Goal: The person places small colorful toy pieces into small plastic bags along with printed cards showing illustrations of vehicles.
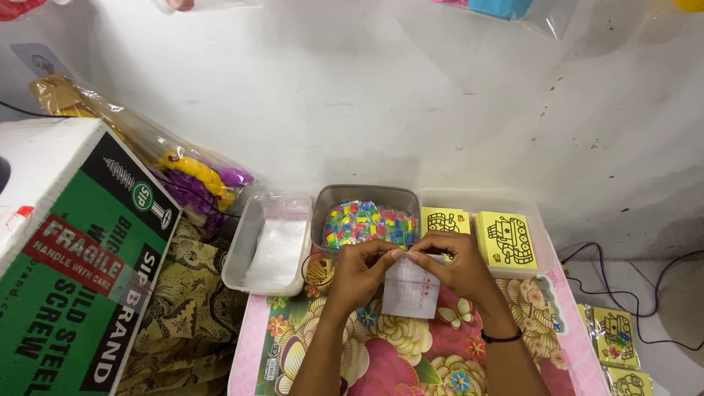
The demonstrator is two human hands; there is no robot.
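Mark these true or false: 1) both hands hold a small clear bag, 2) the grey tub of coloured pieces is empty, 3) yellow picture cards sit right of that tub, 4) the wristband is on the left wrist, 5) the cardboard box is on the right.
1) True: the left hand and right hand pinch the top edge of a small clear bag.
2) False: the grey tub is full of coloured pieces.
3) True: the yellow picture cards lie right of it.
4) False: the black wristband is on the right wrist.
5) False: the cardboard box stands at the left.
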